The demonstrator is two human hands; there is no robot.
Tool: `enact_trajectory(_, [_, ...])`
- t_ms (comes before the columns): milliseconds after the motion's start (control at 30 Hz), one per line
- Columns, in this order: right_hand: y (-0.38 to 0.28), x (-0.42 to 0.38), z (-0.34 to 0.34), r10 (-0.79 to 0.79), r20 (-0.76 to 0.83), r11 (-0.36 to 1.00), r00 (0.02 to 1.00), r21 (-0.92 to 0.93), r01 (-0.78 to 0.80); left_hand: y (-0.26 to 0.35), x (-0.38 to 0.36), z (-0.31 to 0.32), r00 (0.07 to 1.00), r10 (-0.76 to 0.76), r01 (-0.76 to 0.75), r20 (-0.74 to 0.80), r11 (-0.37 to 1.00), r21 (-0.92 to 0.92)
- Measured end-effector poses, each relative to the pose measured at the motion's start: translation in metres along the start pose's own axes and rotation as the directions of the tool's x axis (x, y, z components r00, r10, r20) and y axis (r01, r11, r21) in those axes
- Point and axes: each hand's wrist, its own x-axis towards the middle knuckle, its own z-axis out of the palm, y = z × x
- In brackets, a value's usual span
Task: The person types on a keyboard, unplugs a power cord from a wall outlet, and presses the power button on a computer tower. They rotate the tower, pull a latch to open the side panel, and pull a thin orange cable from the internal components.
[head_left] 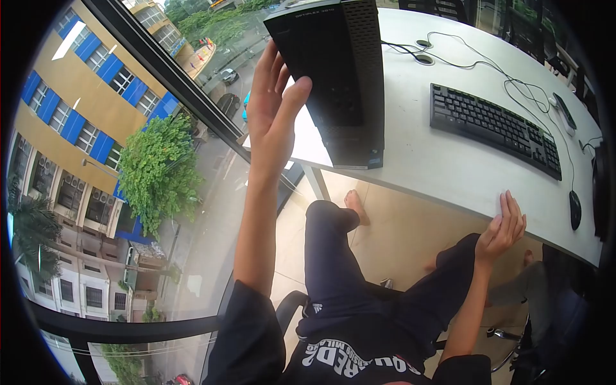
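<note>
Our left hand lies flat-fingered against the computer tower, grip unclosed; the tower sits at the left end of the counter. We seem to be steadying it; shifting it would call for both hands. Past the keyboard's near side, our right hand is empty, its grip released, at the counter's edge.

The left arm stretches forward, its wrist nearly straight, over the left end of the table's front edge. The left hand is raised and open, fingers extended, thumb spread apart from them. The right forearm angles toward the front edge near the right corner; the right hand has its fingers together, loosely bent, pointing toward the table.
</note>
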Motion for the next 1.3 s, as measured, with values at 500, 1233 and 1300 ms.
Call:
enact_trajectory(500, [0.006,-0.003,0.008,0.004,-0.025,1.000,1.000,-0.010,-0.004,0.024,0.037,-0.035,0.962,0.121,-0.204,0.246,0.916,0.346])
enact_trajectory(1233, [0.004,-0.004,0.020,0.015,-0.146,1.000,0.989,-0.005,-0.016,0.025,0.059,-0.051,0.894,0.193,-0.355,0.404,0.854,0.380])
enact_trajectory(1300, [0.004,-0.004,0.018,0.014,-0.140,1.000,0.990,-0.015,-0.016,0.028,0.060,-0.048,0.896,0.185,-0.350,0.404,0.855,0.384])
